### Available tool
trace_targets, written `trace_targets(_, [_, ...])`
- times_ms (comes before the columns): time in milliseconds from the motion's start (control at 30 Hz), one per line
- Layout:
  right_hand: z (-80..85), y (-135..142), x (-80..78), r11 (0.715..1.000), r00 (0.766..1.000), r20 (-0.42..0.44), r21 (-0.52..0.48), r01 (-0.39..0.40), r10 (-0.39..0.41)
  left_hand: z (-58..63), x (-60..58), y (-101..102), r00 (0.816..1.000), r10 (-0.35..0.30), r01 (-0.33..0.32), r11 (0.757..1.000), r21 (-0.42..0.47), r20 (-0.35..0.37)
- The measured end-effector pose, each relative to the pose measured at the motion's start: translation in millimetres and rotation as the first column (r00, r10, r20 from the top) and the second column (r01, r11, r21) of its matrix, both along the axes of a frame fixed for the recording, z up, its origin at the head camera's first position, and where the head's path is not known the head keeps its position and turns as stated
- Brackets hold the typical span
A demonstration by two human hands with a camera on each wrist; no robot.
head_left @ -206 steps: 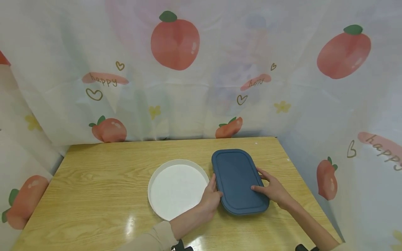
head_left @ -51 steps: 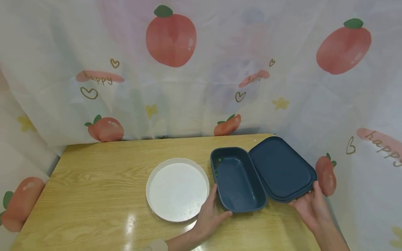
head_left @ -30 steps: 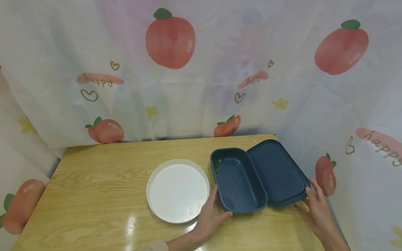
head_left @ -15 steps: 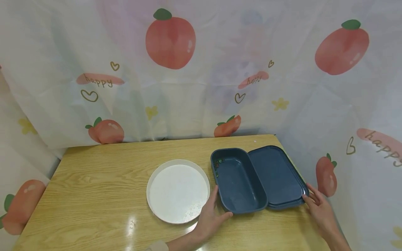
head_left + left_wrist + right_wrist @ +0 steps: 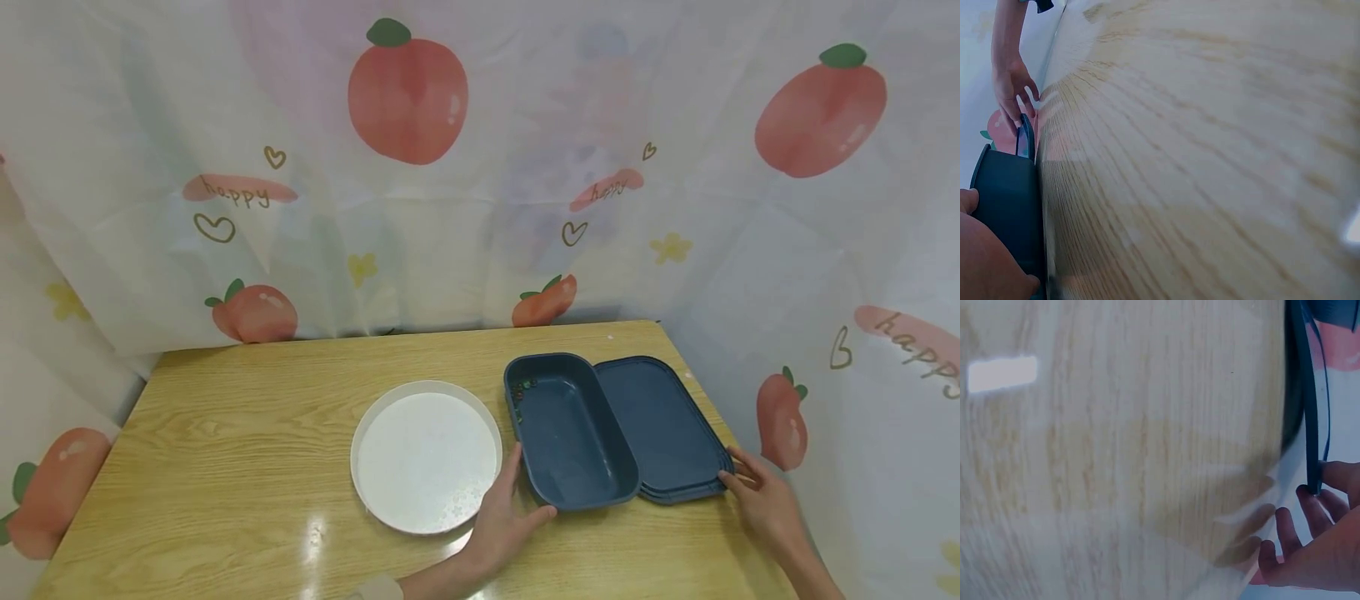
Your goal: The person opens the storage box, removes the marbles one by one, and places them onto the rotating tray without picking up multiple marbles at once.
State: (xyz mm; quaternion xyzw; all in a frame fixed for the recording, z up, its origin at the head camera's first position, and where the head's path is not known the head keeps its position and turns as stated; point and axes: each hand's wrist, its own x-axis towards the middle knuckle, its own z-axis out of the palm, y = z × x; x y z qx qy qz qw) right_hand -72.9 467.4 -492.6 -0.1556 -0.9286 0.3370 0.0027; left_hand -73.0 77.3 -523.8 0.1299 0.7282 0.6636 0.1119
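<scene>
A dark blue box point(image 5: 570, 442) stands open on the wooden table point(image 5: 247, 417), with a few small green and red bits point(image 5: 522, 386) in its far left corner. Its lid point(image 5: 663, 429) lies flat just to its right, against the table's right edge. My left hand point(image 5: 510, 508) braces the box's near left corner, fingers straight along its side and thumb on its near wall; in the left wrist view the hand point(image 5: 985, 262) rests against the box point(image 5: 1007, 212). My right hand point(image 5: 738, 479) pinches the lid's near right corner; in the right wrist view, thumb and forefinger point(image 5: 1307, 503) sit on either side of the lid's edge point(image 5: 1311, 412).
A white round plate point(image 5: 426, 457) sits just left of the box, close to my left hand. A curtain printed with peaches point(image 5: 408, 92) closes off the back and both sides. Bare wood stretches over the table's left half and near edge.
The box was shut under both hands; the right hand lifted the lid off, swung it right and lowered it flat beside the box. The left hand has stayed at the box's corner.
</scene>
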Motion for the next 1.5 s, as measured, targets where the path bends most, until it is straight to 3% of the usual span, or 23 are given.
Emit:
trace_targets(267, [-6.5,1.6,-4.7,0.999,0.998,0.058,0.042,0.010,-0.012,0.2,-0.7,0.2,1.000,0.008,-0.009,1.000,-0.026,-0.025])
trace_targets(767, [-16.0,3.4,-13.4,0.990,0.994,0.013,0.095,0.107,-0.109,0.7,-0.6,-0.6,0.999,0.012,-0.013,1.000,-0.026,-0.031])
trace_targets(1033, [-18.8,5.8,-14.2,0.990,0.994,0.021,0.098,0.103,-0.106,0.4,0.2,-0.3,1.000,0.017,-0.017,1.000,-0.023,-0.020])
trace_targets(1267, [-17.1,5.3,-10.1,0.988,0.994,-0.071,0.125,0.089,-0.080,1.0,1.7,-0.5,1.000,0.016,-0.016,1.000,-0.015,-0.005])
trace_targets(1500, [-3.7,-3.2,-7.0,0.990,0.990,-0.137,0.129,0.050,-0.032,2.7,2.0,-0.8,1.000,0.018,-0.018,1.000,-0.011,0.005])
